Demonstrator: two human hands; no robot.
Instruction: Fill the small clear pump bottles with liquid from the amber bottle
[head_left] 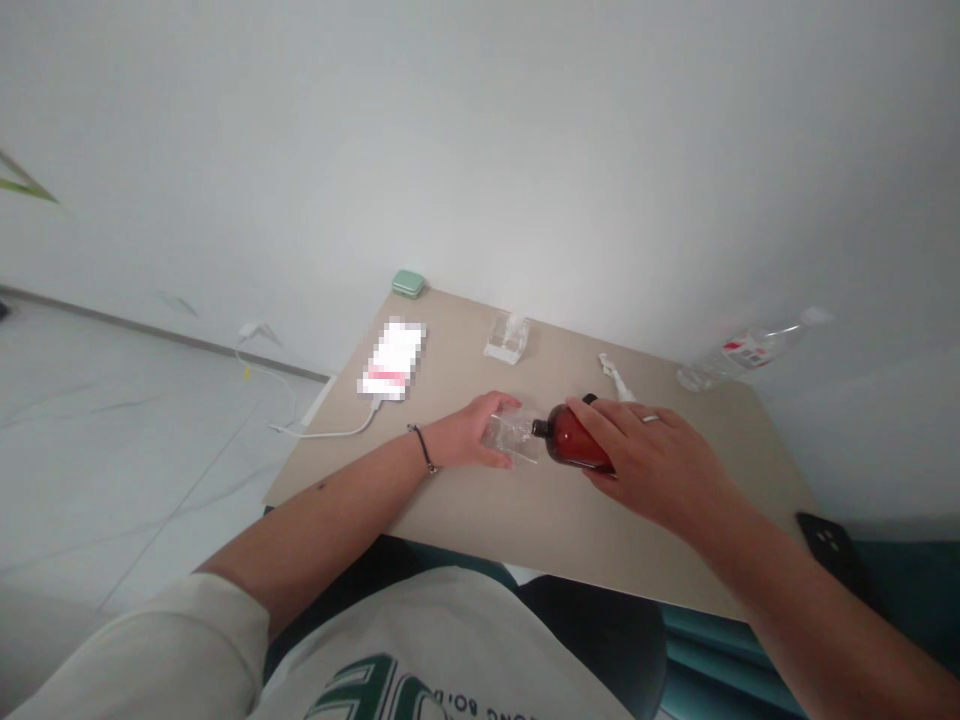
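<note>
Two bare hands at work, single head view, over a beige rectangular bench (480, 520) against a white wall.

Left hand (472, 430): grasping a small clear, transparent cup-like container (517, 437), fingers and thumb curled around its near end. Right hand (660, 455): clasped over a reddish-brown, glossy, rounded bottle (571, 440) with a narrow black neck (541, 428). Bottle lies between the two hands, body under the right fingers, neck toward the left.

Orientation: bottle's long axis runs crosswise from right hand to left; neck points at the container, base end slightly nearer the person. Container's long axis runs roughly in line with it, far end toward the neck. Neck and container overlap in view; cannot tell whether they touch or whether the neck sits inside. No stream of liquid discernible.

Step in hand, judged: pouring or dispensing from bottle into container. Next move would seem to call for tilting the bottle with the right hand while the left holds the container in line beneath the neck; misalignment could spill.

Surroundings: clear plastic holder (507, 338) beyond the left hand; crumpled white item (615, 376) just beyond the right; clear plastic bottle with red-and-white label (746, 350) farther out, beyond and right of the right hand.
</note>
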